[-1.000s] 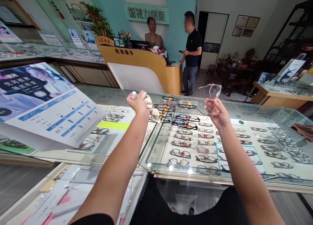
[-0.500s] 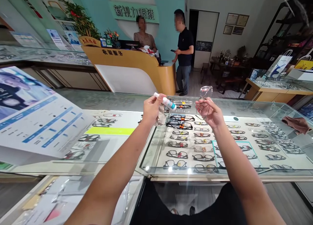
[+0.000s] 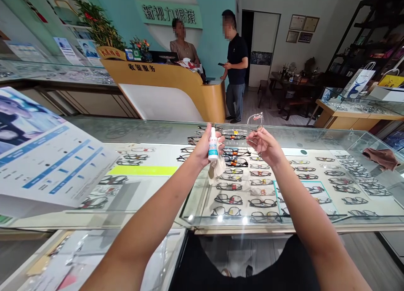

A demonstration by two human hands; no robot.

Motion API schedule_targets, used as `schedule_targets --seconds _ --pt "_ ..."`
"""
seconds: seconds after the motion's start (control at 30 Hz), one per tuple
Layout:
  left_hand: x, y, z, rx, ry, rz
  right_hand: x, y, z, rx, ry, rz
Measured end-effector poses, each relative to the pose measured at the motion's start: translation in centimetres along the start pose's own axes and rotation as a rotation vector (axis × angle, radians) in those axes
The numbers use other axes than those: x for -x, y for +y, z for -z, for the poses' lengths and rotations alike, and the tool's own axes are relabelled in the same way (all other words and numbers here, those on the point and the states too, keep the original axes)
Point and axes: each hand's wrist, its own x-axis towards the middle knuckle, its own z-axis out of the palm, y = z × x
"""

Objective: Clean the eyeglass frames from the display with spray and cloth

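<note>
A small white spray bottle (image 3: 213, 149) with a blue-banded label stands upright in my left hand (image 3: 200, 151), its cap end up. Below it, a crumpled pale cloth (image 3: 217, 169) hangs from the same hand. My right hand (image 3: 269, 147) pinches a pair of thin-rimmed eyeglasses (image 3: 255, 121), one lens raised above the fingers and the other partly hidden by them. Both hands are above the glass display case (image 3: 202, 185), where rows of eyeglass frames (image 3: 229, 199) lie; the bottle and the eyeglasses are apart.
At the left, a printed card stand (image 3: 59, 156) rises over the counter. A brown cloth (image 3: 381, 159) lies on the case at the right. Beyond are a wooden reception desk (image 3: 164, 78), a person (image 3: 183, 46) behind it and another person (image 3: 236, 63) beside it.
My left hand has turned over, bringing the bottle from a slant to upright with its label facing me, and the cloth now hangs lower. The eyeglasses have moved slightly left and tilted.
</note>
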Motion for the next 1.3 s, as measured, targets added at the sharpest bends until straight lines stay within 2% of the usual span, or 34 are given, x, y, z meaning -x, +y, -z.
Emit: schedule_targets --seconds 0.13,0.37,0.57,0.67,0.9,1.07,1.3 --pt "0.3 0.1 0.2 0.069 -0.067 0.023 0.0 0.0 -0.1 0.003 0.020 -0.007" --pt "0.9 -0.3 -0.5 -0.041 -0.008 0.025 0.0 0.0 -0.1 0.003 0.025 -0.005" --pt "0.7 -0.7 0.1 -0.016 -0.149 0.068 -0.1 0.0 0.1 -0.002 0.026 -0.003" --pt "0.7 -0.8 0.5 -0.034 -0.155 0.070 -0.1 0.0 0.1 0.013 0.029 -0.005" --pt "0.7 -0.9 1.3 -0.207 -0.246 -0.009 -0.1 0.0 0.0 0.014 0.030 -0.003" --pt "0.3 -1.1 1.0 -0.274 -0.310 -0.073 -0.1 0.0 0.0 0.018 0.024 -0.007" --pt "0.7 -1.2 0.7 -0.329 -0.417 -0.081 0.0 0.4 -0.4 0.037 0.001 -0.023"
